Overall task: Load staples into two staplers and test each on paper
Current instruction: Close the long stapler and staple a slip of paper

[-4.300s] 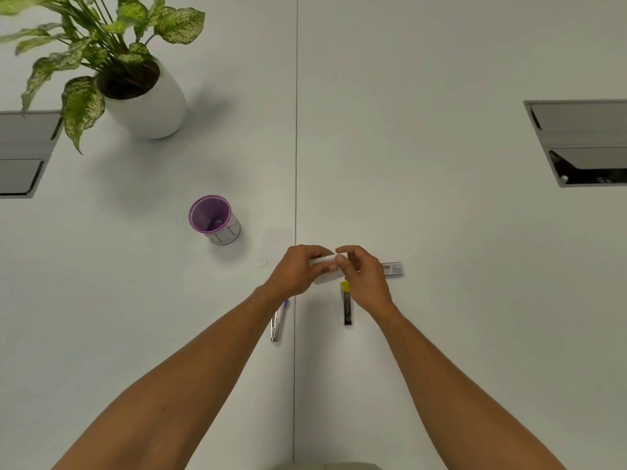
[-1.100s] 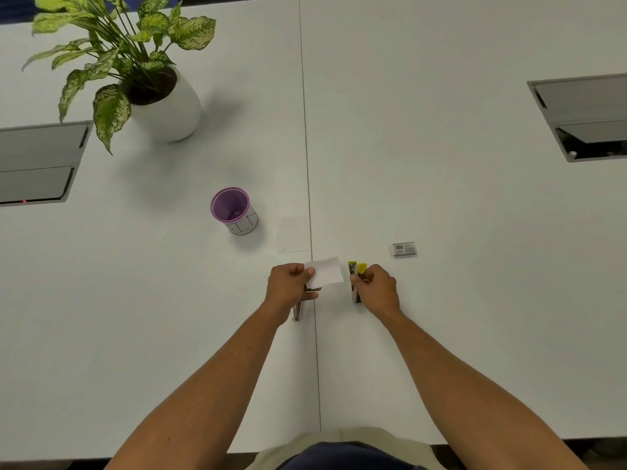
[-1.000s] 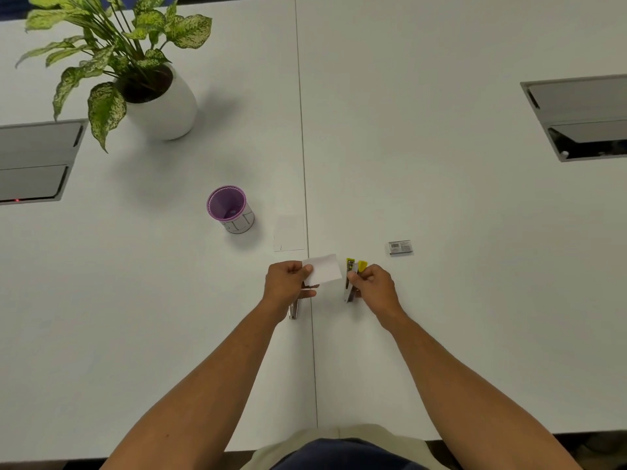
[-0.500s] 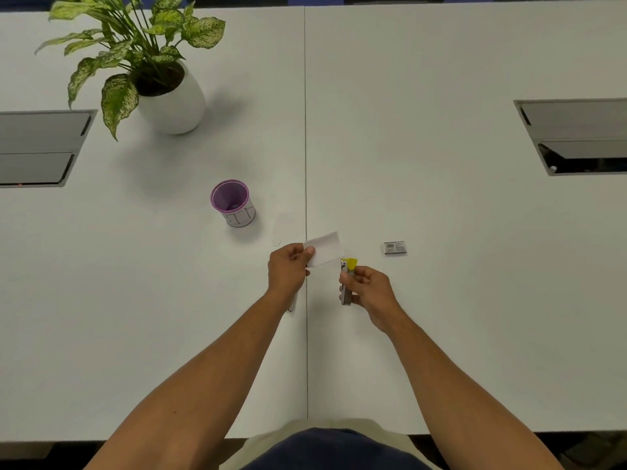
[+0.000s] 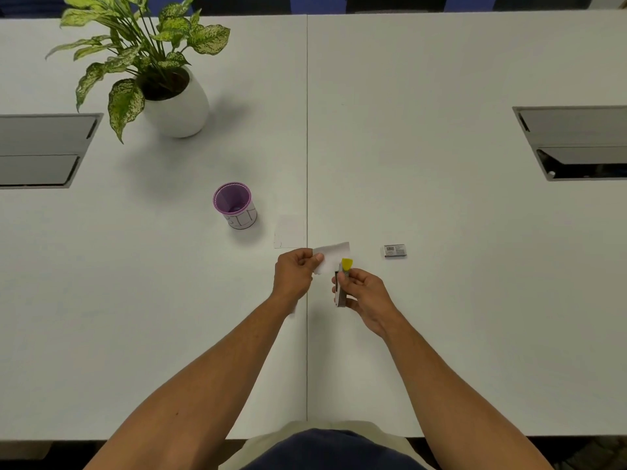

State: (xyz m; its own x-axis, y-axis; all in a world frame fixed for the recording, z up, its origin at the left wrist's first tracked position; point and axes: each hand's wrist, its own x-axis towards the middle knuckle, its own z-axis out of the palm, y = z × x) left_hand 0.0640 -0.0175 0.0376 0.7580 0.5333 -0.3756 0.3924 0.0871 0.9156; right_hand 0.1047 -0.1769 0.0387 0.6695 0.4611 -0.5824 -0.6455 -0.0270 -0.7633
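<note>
My left hand [image 5: 294, 275] pinches a small white slip of paper [image 5: 332, 255] by its left end, just above the table. My right hand [image 5: 363, 293] grips a small stapler with a yellow tip [image 5: 342, 279], its front end meeting the paper's lower right edge. The second stapler is mostly hidden under my left wrist; only a pale sliver [image 5: 293, 310] shows. A small staple box [image 5: 395, 250] lies on the table to the right of my hands. Another white paper slip [image 5: 288, 231] lies flat beyond my left hand.
A purple-rimmed cup [image 5: 234, 205] stands left of the paper. A potted plant in a white pot [image 5: 176, 106] is at the back left. Grey cable hatches sit in the white table at the left [image 5: 40, 150] and right [image 5: 576, 140]. The table seam [image 5: 307, 130] runs down the middle.
My right hand has lifted the yellow-tipped stapler off the table and brought it up to the paper, which my left hand keeps holding. The view has tilted, showing more of the table's far side.
</note>
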